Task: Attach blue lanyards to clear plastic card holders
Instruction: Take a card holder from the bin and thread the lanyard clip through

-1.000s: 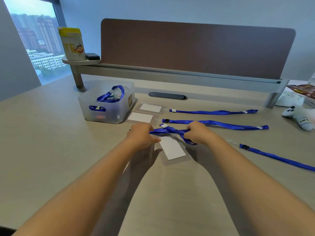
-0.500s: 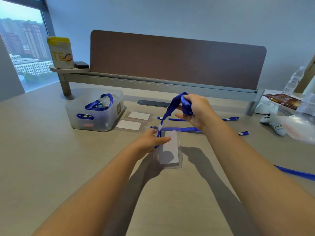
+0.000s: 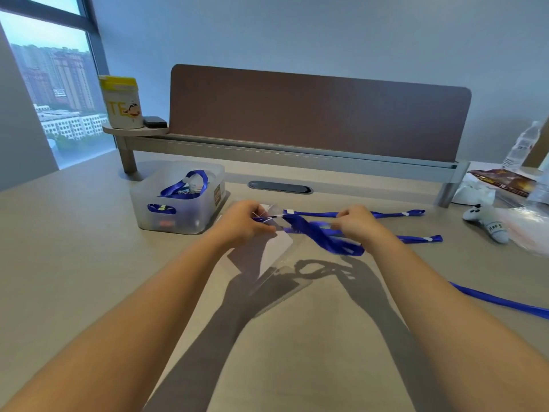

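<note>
My left hand (image 3: 245,223) pinches the top edge of a clear card holder (image 3: 269,252) that hangs tilted above the desk with a white card inside. My right hand (image 3: 355,223) grips a blue lanyard (image 3: 320,237), stretched between both hands, its loop drooping below the right hand. The lanyard's clip end meets the holder's top by my left fingers; the joint itself is blurred. Two more blue lanyards (image 3: 389,214) (image 3: 421,239) lie flat behind my hands, and another lanyard (image 3: 499,300) lies at the right.
A translucent bin (image 3: 178,200) with lanyards in it stands at the left. A brown desk divider (image 3: 318,111) crosses the back. A small plush toy (image 3: 487,221), a plastic bag, a snack packet and a water bottle (image 3: 521,147) sit at the right.
My right hand came down from its raised position and pulled the lanyard out to the right. The holder lifted off the desk in my left hand. The view tilted up.
</note>
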### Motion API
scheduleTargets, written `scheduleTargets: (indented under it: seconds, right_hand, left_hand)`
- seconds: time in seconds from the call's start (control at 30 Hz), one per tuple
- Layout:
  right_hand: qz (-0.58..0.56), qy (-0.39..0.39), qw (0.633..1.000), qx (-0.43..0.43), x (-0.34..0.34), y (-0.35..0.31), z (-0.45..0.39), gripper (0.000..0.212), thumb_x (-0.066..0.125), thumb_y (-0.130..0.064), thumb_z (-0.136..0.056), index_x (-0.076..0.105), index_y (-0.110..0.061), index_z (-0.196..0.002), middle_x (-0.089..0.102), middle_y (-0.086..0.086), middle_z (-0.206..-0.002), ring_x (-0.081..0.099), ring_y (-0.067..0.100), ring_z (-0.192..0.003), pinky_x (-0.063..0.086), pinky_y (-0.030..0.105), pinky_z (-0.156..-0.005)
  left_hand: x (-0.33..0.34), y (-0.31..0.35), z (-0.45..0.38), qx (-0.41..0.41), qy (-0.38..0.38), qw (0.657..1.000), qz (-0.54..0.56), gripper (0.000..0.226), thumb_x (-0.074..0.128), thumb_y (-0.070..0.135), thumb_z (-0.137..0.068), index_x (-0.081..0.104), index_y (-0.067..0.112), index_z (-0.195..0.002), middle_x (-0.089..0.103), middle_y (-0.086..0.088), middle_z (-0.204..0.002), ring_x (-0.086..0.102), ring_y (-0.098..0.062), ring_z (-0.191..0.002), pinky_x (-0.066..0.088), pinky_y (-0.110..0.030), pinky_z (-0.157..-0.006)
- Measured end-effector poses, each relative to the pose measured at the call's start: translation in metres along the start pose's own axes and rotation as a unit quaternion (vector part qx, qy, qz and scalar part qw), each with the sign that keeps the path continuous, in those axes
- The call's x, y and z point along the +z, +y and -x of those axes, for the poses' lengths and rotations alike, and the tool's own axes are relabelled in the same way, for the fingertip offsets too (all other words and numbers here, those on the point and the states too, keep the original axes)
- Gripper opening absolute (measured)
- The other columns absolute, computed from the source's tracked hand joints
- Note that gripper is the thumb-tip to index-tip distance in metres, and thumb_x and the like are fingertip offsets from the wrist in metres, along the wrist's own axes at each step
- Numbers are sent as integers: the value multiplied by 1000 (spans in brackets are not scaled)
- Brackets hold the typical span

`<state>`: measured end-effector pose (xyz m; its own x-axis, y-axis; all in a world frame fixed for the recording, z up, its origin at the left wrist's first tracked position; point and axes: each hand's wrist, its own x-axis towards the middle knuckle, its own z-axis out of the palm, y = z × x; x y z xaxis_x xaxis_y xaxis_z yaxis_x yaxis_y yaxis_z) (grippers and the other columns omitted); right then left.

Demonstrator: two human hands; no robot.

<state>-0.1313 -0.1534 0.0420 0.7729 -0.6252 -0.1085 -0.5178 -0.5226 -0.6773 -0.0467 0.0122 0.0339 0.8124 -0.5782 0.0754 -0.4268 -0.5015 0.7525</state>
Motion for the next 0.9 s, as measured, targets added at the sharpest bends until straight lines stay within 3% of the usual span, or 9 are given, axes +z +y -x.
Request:
scheduleTargets:
  seconds: [0.07,0.17,0.3,0.43,0.57,0.63,0.67,0.73,0.9]
  right_hand:
    - [-2,-42,998,-50,8,-5,2,39,48,-5,-89,51,0,-127,52,21,-132,52,32,-119,44,39,-97]
    - [-84,-117,983,-117,17,-22,10,50,45,-4,-91,38,-14,-140,39,9,-147,38,23,-134,33,36,-107]
    - [-87,-224,963,-122,22,-31,15,37,47,-4,-92,52,-13,-127,48,3,-127,40,19,-119,27,34,-105]
    - [-34,-240,962,-122,28,-30,13,19,50,-8,-92,63,-20,-84,56,7,-116,46,18,-107,31,35,-100]
    - [-6,-170,974,-149,30,-30,12,20,54,-9,-90,63,-1,-106,63,15,-118,53,17,-97,39,31,-89]
    - [9,-144,975,-170,30,-30,11,15,57,-8,-87,63,-1,-99,65,16,-112,54,17,-93,43,30,-85]
    - [19,-136,975,-177,30,-31,11,6,59,-7,-86,64,-5,-90,65,16,-107,55,18,-91,45,32,-84]
    - [40,-117,973,-193,29,-32,11,16,63,-9,-83,56,-17,-71,63,9,-90,56,18,-86,48,31,-79]
    - [77,-76,970,-219,27,-35,14,22,66,-17,-81,49,-18,-68,48,-6,-68,50,14,-76,42,23,-66]
  left_hand:
    - [-4,2,1,29,11,998,-62,28,61,16,-84,57,6,-109,63,-16,-112,53,-19,-89,44,-25,-80]
    - [-7,4,6,67,14,990,-126,31,60,17,-85,54,8,-113,63,-15,-119,58,-27,-101,47,-29,-87]
    - [-12,4,10,98,3,984,-147,29,61,19,-84,55,8,-111,64,-15,-116,57,-23,-94,44,-27,-80]
    - [-20,0,8,70,-36,991,-110,34,63,11,-82,55,8,-115,62,-15,-119,54,-17,-91,47,-25,-84]
    - [-27,-2,11,-14,-178,981,-71,60,62,0,-81,37,13,-133,51,-15,-131,53,-25,-108,45,-38,-100]
    - [-30,-2,13,-56,-228,971,-42,67,63,4,-81,29,16,-137,44,-15,-136,46,-31,-121,39,-45,-107]
    - [-29,-1,13,-62,-227,972,-28,64,62,8,-82,30,16,-137,43,-14,-137,44,-32,-123,36,-46,-109]
    - [-25,1,11,-34,-171,984,-29,49,59,19,-86,40,13,-130,48,-14,-133,47,-30,-118,41,-41,-102]
    - [-14,1,5,61,19,995,-79,25,48,20,-92,59,4,-108,59,-16,-120,48,-19,-92,42,-28,-81]
